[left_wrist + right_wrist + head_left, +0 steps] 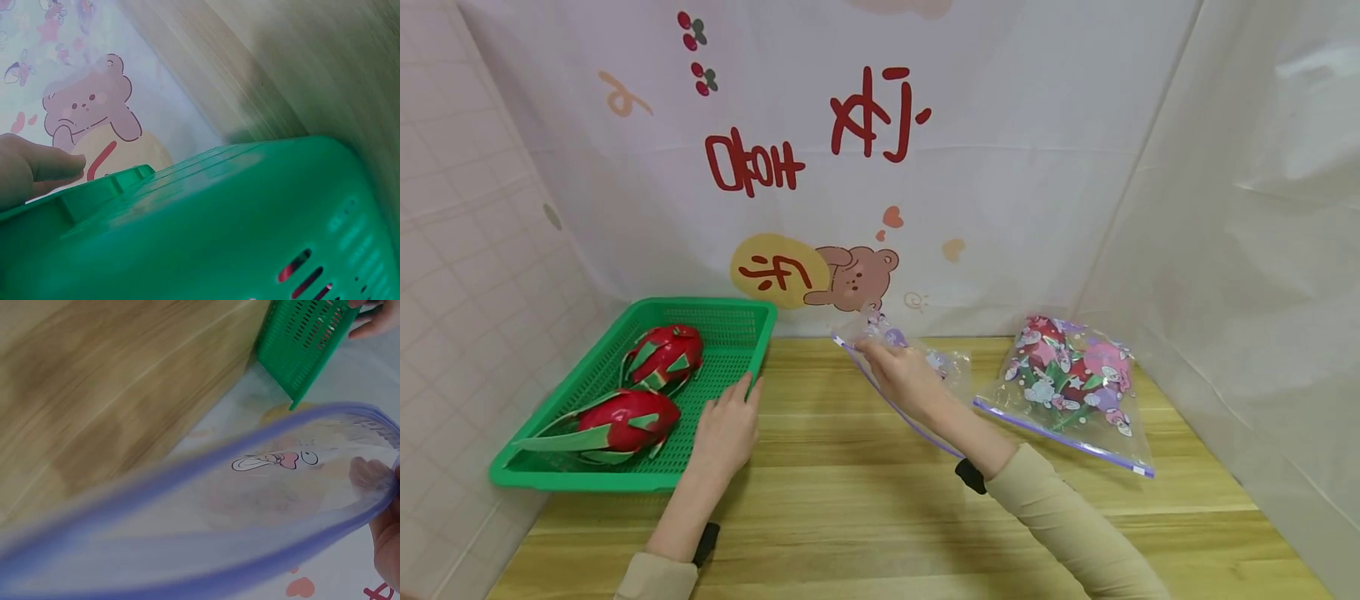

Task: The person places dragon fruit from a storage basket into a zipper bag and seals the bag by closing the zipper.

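Note:
My left hand is at the right rim of a green plastic basket, fingers and thumb on either side of the rim. Inside the basket lie two red dragon fruits with green scales, one dragon fruit behind the other dragon fruit. My right hand pinches the edge of a clear printed zip bag with a purple seal. In the right wrist view the mouth of this zip bag gapes, and only bare printed film shows inside.
A second zip bag with red and green contents lies at the right of the wooden table. Behind the table hangs a white cloth with a printed bear and red characters; pale walls stand on both sides.

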`<state>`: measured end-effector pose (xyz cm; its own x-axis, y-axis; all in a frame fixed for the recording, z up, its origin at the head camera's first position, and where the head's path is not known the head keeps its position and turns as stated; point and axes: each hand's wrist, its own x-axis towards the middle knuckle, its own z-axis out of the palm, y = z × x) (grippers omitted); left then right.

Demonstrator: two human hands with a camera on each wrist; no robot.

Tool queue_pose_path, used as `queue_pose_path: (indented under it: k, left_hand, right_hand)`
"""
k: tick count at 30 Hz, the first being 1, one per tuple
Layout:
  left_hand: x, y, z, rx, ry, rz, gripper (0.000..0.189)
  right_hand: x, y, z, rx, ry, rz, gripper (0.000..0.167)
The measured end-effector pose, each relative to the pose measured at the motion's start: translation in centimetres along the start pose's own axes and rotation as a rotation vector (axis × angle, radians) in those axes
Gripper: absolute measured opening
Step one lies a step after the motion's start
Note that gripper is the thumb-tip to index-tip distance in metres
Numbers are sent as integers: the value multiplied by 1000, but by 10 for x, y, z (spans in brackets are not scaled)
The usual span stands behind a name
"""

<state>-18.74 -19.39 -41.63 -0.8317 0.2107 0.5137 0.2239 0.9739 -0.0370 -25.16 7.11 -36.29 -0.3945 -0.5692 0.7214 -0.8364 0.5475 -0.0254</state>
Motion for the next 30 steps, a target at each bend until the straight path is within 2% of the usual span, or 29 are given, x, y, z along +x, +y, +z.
queue_pose_path:
  k: [5,8,10,13,15,18,21,25,30]
  left_hand:
    - [3,1,-1,11,55,44,42]
    - [7,5,-3,-16,112,118,41]
    - [12,10,-4,-40,199,219,38]
    - [22,23,-4,-48,373,414,25]
    - [30,34,-2,-39,480,533,28]
    - [38,47,0,-12,565,652,35]
    - [45,56,5,-5,569,694,39]
    - [50,59,13,-20,559,691,45]
    - [56,60,24,0,589,709,40]
  right_hand:
    - [-5,3,3,-29,26,12,9]
    - [-8,6,5,-62,31,11,2]
    - [-10,7,6,-81,37,7,2]
    - [-11,8,7,-91,36,-7,6]
    - [-11,9,8,-86,32,-15,7]
    - [-10,8,8,-78,23,-25,7]
    - [-11,7,8,-78,15,-32,6]
    - [-13,7,9,-82,13,-53,3]
    - [-16,11,12,-98,22,-89,3]
